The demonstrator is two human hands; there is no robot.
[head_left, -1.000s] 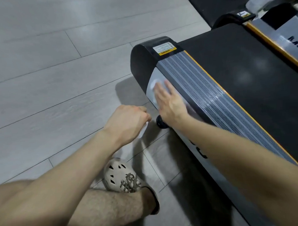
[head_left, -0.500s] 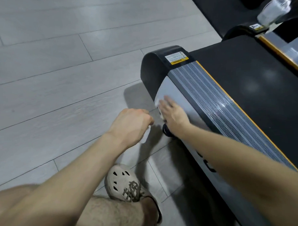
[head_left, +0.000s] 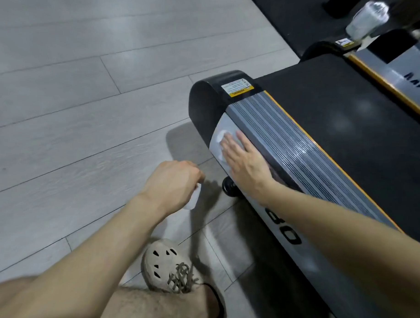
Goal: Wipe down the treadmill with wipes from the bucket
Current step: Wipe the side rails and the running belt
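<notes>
The treadmill [head_left: 286, 137] runs from upper middle to lower right, with a black belt, a ribbed grey side rail and a black rounded end cap. My right hand [head_left: 245, 162] lies flat with straight fingers on the silver side panel near the end cap, pressing a white wipe [head_left: 221, 139] whose edge shows past the fingertips. My left hand [head_left: 174, 184] hovers over the floor left of the treadmill, fingers curled round a second white wipe [head_left: 193, 200] that hangs below the fist.
Grey plank floor [head_left: 83, 115] spreads to the left. My foot in a beige clog [head_left: 167, 267] stands beside the treadmill base. A black roller wheel [head_left: 229, 186] sits under the side panel. A wipe container [head_left: 366, 20] rests at upper right near a second machine.
My right hand slid down the side panel with the wipe, then back up toward the end cap with fingers spread flat. The left hand stayed in place.
</notes>
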